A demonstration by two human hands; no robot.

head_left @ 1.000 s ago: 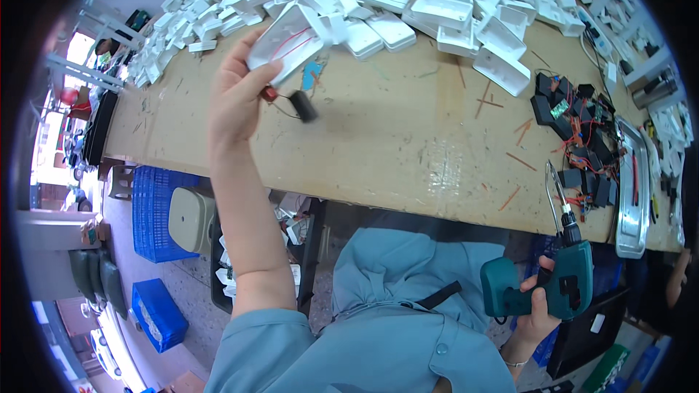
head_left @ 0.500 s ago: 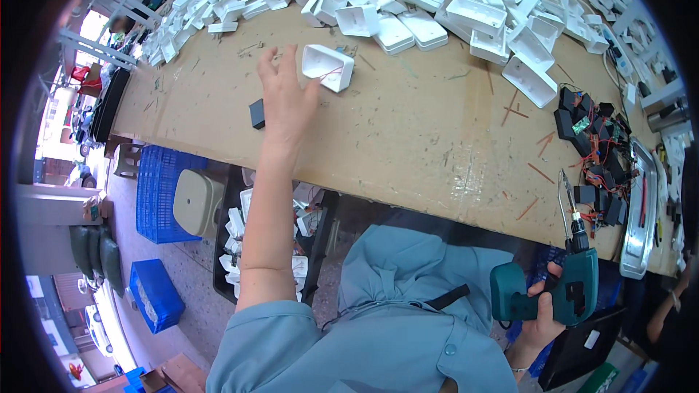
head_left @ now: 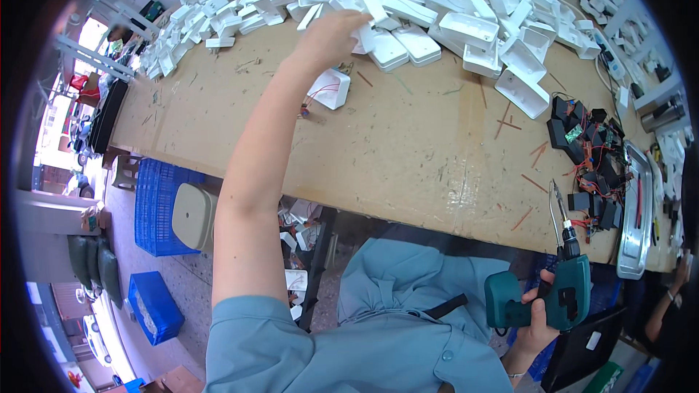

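My left hand (head_left: 329, 42) has its fingers curled over a white plastic case (head_left: 362, 42) at the near edge of the pile, hiding most of that case. Just below the wrist, an open white case (head_left: 333, 90) lies on the table, with thin red wires and a small part (head_left: 304, 110) at its lower left. In my right hand (head_left: 537, 318), at the lower right, is a teal pistol-shaped soldering gun (head_left: 570, 292). Its metal tip and thin wire guide point up beside the table's front edge.
A big heap of white plastic cases (head_left: 466, 29) covers the table's far side. At right lie black boxes with red wires (head_left: 590, 156) and a metal tray (head_left: 636, 211). Below stand a black crate (head_left: 318, 262), a beige stool (head_left: 194, 216) and blue baskets (head_left: 156, 207).
My left hand has moved up and right, from beside the open white case to the pile. The dark block near it is now hidden by my forearm. My right hand keeps hold of the soldering gun.
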